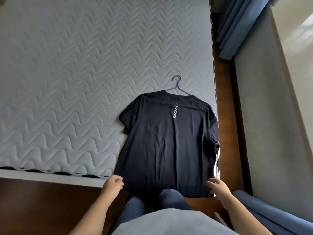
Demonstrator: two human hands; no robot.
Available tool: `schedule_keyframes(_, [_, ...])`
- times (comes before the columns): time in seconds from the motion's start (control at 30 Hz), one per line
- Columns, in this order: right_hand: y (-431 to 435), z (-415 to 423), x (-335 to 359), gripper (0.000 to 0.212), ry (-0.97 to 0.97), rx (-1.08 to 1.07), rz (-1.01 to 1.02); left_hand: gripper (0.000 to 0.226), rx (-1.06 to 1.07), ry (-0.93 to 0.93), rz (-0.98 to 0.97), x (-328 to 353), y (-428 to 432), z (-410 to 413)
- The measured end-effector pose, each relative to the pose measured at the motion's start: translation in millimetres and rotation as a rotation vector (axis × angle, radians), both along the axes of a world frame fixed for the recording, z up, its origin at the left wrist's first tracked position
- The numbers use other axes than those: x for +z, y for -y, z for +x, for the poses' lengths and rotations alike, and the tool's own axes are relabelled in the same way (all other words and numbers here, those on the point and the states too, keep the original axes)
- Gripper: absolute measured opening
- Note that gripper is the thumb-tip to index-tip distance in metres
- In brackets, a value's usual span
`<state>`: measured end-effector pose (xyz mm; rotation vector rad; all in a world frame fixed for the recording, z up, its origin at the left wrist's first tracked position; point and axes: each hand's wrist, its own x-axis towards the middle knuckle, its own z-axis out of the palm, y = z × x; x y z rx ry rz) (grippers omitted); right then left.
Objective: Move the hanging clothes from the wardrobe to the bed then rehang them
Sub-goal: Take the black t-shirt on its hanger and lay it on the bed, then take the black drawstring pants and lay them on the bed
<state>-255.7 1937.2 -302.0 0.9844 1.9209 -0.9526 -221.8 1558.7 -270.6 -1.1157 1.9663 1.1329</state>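
A black T-shirt [169,141] with white and blue lettering lies flat on the quilted grey mattress [76,73], near its right edge. A purple hanger [177,83] is inside it, hook sticking out past the collar. The shirt's hem hangs over the mattress's near edge. My left hand [113,183] sits at the hem's left corner with fingers curled; whether it pinches the cloth is unclear. My right hand [218,186] is at the hem's right corner, fingers loosely bent, touching the fabric.
Dark wooden floor [33,200] lies in front of the bed and along its right side. Blue curtains [237,26] hang at the upper right, and more blue fabric [271,212] is at the lower right. My knees in blue trousers [152,204] stand against the bed.
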Motion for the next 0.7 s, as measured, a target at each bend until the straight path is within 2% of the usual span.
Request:
schedule_keyframes(0.1, [-2.1, 13.6, 9.0, 0.023, -0.019, 0.015, 0.013, 0.018, 0.003, -0.042, 0.028, 6.8, 6.5, 15.7])
schedule_keyframes(0.23, [18.1, 22.6, 21.0, 0.023, -0.074, 0.091, 0.085, 0.013, 0.045, -0.122, 0.041, 16.4, 26.7, 51.0])
schedule_keyframes(0.4, [97.7, 42.1, 40.5, 0.009, -0.175, 0.311, 0.097, 0.019, 0.177, -0.169, 0.046, 23.8, 83.8, 139.7])
schedule_keyframes(0.43, [120.4, 51.1, 43.4, 0.008, -0.195, 0.377, 0.098, 0.020, 0.223, -0.174, 0.049, 23.8, 98.6, 163.8])
schedule_keyframes(0.6, [244.8, 102.1, 43.1, 0.036, -0.177, 0.908, 0.085, 0.019, 0.583, -0.184, 0.039, 21.8, 164.9, 304.6])
schedule_keyframes(0.7, [327.2, 126.6, 44.8, 0.026, -0.169, 1.174, 0.013, 0.013, 0.879, -0.155, -0.023, 15.1, 197.8, 401.3])
